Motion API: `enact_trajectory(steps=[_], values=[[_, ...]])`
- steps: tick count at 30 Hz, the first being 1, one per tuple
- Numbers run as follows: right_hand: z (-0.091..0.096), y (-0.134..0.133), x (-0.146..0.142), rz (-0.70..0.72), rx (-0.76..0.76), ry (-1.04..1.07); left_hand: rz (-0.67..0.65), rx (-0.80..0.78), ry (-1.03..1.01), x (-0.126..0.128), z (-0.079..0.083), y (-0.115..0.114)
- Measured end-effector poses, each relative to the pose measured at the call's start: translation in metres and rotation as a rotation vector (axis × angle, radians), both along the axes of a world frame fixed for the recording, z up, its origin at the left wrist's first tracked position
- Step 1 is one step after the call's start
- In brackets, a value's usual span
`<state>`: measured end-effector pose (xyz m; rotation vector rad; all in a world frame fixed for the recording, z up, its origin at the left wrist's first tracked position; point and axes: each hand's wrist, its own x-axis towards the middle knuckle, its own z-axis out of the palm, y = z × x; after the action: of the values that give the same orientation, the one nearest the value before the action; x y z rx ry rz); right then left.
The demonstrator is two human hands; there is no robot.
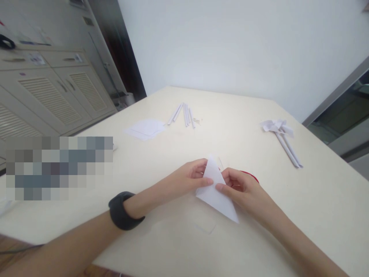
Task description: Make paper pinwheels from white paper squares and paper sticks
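Note:
Between my two hands is a white sheet of paper (pixel 215 194) folded into a triangle, tilted up off the table. My left hand (pixel 196 175) pinches its left side, thumb on the near face and fingers behind. On the other side my right hand (pixel 238 182) grips the paper the same way, its thumb tip close to the left one. Behind my right hand a red curved edge (pixel 250 175) shows; most of that object is hidden. A small clear piece (pixel 220 163) lies just beyond the paper.
White paper sheets (pixel 145 129) lie at the left back, near several rolled paper sticks (pixel 187 114) and a little pile of small bits (pixel 197 121). At the right are paper pinwheels (pixel 277 126) on rolled sticks. A wall borders the table's (pixel 230 100) far edge.

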<state>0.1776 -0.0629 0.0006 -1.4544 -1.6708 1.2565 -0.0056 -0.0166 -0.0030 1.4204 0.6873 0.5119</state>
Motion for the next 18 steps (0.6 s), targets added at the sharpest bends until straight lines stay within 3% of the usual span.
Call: enact_trajectory(steps=[10,18], values=[[0.003,0.003,0.006,-0.140,0.000,0.043,0.078,-0.013,0.049,-0.002,-0.001,0.001],[0.000,0.003,0.007,-0.126,-0.009,0.101,0.174,-0.019,0.087,-0.004,0.008,0.001]])
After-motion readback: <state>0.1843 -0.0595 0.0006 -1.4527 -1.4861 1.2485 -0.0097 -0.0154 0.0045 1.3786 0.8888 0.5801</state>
